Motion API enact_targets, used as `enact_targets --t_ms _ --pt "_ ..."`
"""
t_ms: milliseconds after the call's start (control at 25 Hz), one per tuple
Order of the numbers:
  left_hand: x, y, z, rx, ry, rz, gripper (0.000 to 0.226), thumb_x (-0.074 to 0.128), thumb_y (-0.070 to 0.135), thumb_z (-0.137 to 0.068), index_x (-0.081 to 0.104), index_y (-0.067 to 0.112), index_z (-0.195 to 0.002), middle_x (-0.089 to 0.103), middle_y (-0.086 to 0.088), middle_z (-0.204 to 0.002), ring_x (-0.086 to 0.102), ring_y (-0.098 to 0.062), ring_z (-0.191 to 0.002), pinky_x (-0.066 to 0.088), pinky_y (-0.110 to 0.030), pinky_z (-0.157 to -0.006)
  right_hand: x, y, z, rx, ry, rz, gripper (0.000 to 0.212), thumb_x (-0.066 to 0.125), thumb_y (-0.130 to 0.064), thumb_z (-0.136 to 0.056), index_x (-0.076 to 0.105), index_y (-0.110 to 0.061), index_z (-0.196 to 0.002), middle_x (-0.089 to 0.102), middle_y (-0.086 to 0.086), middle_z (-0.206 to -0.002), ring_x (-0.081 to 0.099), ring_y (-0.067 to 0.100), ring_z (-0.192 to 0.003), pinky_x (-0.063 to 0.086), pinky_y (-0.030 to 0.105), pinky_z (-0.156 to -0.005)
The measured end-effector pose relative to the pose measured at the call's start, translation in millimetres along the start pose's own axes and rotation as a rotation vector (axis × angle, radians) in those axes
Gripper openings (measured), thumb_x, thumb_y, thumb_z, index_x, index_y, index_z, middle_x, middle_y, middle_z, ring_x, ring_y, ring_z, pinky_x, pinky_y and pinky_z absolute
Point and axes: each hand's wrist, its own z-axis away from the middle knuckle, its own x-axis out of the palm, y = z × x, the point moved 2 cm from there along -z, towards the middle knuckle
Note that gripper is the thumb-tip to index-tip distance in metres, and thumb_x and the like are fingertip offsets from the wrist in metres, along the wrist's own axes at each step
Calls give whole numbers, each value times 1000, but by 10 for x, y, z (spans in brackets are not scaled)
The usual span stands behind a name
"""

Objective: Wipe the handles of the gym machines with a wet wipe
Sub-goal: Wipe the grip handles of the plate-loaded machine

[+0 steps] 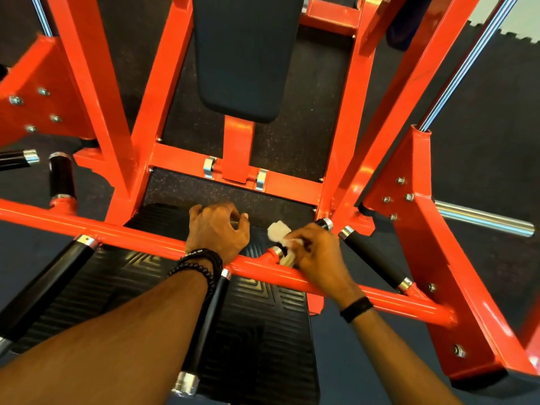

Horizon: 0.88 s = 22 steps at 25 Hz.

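An orange gym machine (163, 247) is seen from above, with its cross bar running from 9 o'clock to 4 o'clock. The right hand (317, 252) is wrapped over a short black handle (321, 225) that rises from the bar, at about 3 o'clock of centre. A white wet wipe (279, 231) is held between this hand and the handle; the fingers (304, 244) are curled round the wipe and handle, and a loose corner of the wipe sticks out toward 10 o'clock. A black band (356, 308) is worn on the right wrist.

The left hand (217, 229) is placed over the bar, just at 9 o'clock of the right hand. Its fingers are loosely curled; whether anything is gripped under them cannot be told. Beaded bracelets (198, 263) are worn on the left wrist.

A second black handle (374, 257) is seen just at 3 o'clock of the wiped one, not touched. A long black handle (204, 325) points toward 6 o'clock under the left forearm, and another (43, 290) lies at 8 o'clock. A black ribbed footplate (263, 331) is seen under the bar. A black pad (242, 54) is mounted at 12 o'clock. A chrome peg (482, 219) sticks out at 3 o'clock. Dark speckled floor (482, 135) is seen around the frame.
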Motion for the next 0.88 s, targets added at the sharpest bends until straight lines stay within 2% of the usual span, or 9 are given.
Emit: enact_targets --t_ms 120,200,320,440,520,640,720,840,880 --pt "-3 9 8 -1 -6 8 23 62 34 -86 64 17 -71 67 0 -71 60 -26 -75 40 -44 -96 -215 358 -317 173 141 104 18 60 3 -90 72 -10 -93 65 5 -92 63 17 -86 41 12 -67" --pt "10 6 1 -3 -10 11 25 57 39 -84 63 18 -71 67 1 -71 61 -25 -75 40 -44 -97 -192 359 -328 232 174 109 19 57 5 -90 70 -7 -95 64 5 -90 64 16 -82 42 11 -65" --pt "20 -18 -5 -10 -32 20 24 60 38 -87 62 19 -72 66 3 -74 60 -23 -79 39 -45 -100 69 -103 -1 68 43 47 16 61 2 -91 74 -7 -94 59 -4 -88 55 6 -79 42 10 -69" --pt "26 -35 -9 3 -48 18 21 64 35 -88 60 21 -74 66 3 -76 60 -21 -81 37 -45 -101 59 -151 68 -51 -49 124 19 57 3 -93 72 -1 -104 63 13 -105 58 15 -87 44 14 -79" --pt "24 -40 -11 3 -44 23 21 64 35 -89 60 21 -74 66 3 -76 58 -20 -79 37 -44 -101 -172 132 -195 59 15 154 23 49 10 -94 67 11 -108 62 27 -111 58 28 -88 38 5 -69" --pt "49 -45 -9 12 -27 18 23 62 37 -89 60 21 -73 66 3 -74 57 -19 -76 37 -43 -99 -349 417 -422 215 107 187 18 55 9 -90 70 5 -98 66 24 -105 63 33 -88 34 11 -65" --pt "48 -46 -16 6 -34 14 22 63 36 -89 59 21 -73 66 3 -75 56 -18 -77 37 -43 -100 -143 201 -347 185 -12 110 20 53 6 -93 70 5 -105 63 21 -112 62 28 -92 41 9 -72" --pt "43 -53 -19 -4 -66 6 22 62 37 -90 57 23 -75 66 3 -78 57 -18 -81 36 -44 -102 167 -210 -142 -73 -275 118 14 59 -7 -94 71 -6 -102 57 -1 -105 55 11 -96 39 9 -76" --pt "42 -50 -19 -6 -73 7 22 62 37 -91 56 24 -75 66 3 -79 58 -18 -81 35 -44 -103 155 -216 -178 -133 -319 140 14 59 -11 -95 70 -8 -103 57 -1 -105 54 11 -98 39 11 -76"
